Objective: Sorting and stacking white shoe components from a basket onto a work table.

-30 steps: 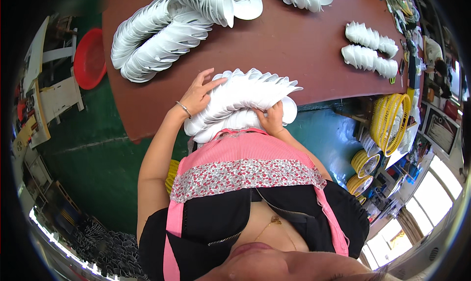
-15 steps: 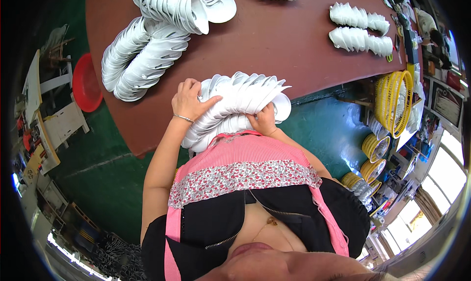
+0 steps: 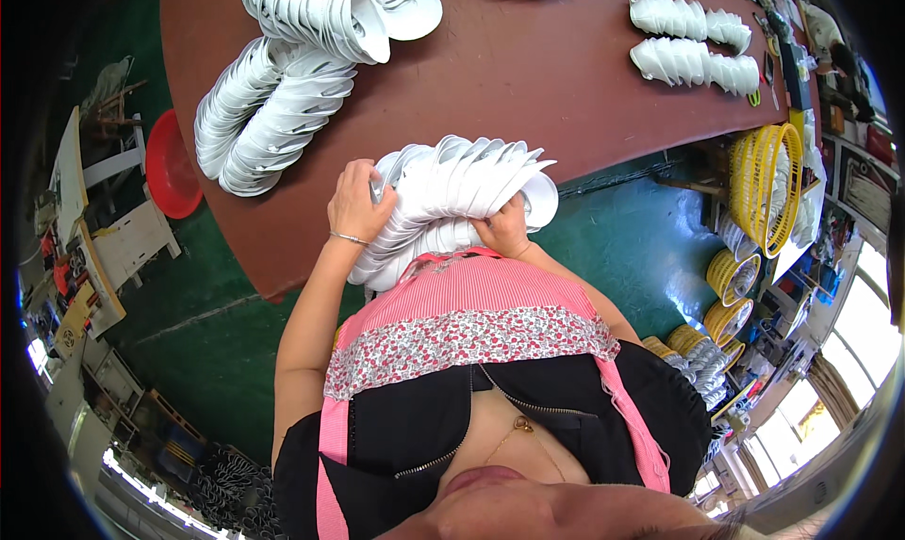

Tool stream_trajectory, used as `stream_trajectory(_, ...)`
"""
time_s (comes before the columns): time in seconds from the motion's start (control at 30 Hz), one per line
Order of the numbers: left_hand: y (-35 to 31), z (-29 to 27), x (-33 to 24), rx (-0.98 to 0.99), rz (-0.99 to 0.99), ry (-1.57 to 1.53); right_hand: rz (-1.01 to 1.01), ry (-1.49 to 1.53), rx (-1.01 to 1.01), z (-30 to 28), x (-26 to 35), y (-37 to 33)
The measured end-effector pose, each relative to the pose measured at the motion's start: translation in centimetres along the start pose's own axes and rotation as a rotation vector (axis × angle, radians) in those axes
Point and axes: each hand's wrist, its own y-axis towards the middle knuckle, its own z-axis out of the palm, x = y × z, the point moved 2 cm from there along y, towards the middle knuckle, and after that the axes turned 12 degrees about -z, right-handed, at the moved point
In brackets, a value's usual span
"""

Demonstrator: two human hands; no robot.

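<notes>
A thick, nested row of white curved pieces (image 3: pixel 462 182), which look like shoe uppers, rests against my apron at the near edge of the brown table (image 3: pixel 490 97). My left hand (image 3: pixel 360 203) is at the row's left end, its fingers bent over the outer pieces and its thumb on their edge. Under the right end, my right hand (image 3: pixel 505 227) grips the row from below, with part of its fingers hidden by the pieces. More white nested rows (image 3: pixel 283 116) lie on the table's far left side.
Two short white rows (image 3: pixel 693 64) lie at the table's far right. A red basin (image 3: pixel 172 168) stands left of the table, over the green floor (image 3: pixel 203 351). Yellow baskets (image 3: pixel 787 191) with white pieces stand along the right.
My left hand has slid slightly left, off the top of the row toward its left end. My right hand stays where it was. The view has shifted a little.
</notes>
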Motion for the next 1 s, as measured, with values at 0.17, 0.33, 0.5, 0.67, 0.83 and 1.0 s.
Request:
stream_trajectory(0.17,0.6,-0.7,-1.3,0.02,0.272,-0.214,-0.014,0.016,-0.022,-0.1,0.1,0.1)
stream_trajectory(0.33,1.2,-0.8,-2.5,0.162,0.562,0.081,0.02,0.073,0.006,-0.2,0.1,0.3)
stream_trajectory(0.5,1.3,-1.2,-2.4,0.16,0.553,0.096,0.014,0.048,-0.001,0.0,-0.1,0.3)
stream_trajectory(0.67,1.5,-1.6,-2.8,0.067,0.545,0.168,0.023,0.057,-0.009,0.1,-0.1,0.3)
stream_trajectory(0.83,1.8,-1.2,-2.8,-0.04,0.594,0.266,0.03,0.053,0.004,0.2,-0.2,0.3)
stream_trajectory(1.0,1.7,-0.6,-4.0,-0.12,0.571,0.216,0.021,0.052,-0.021,0.2,-0.1,0.4)
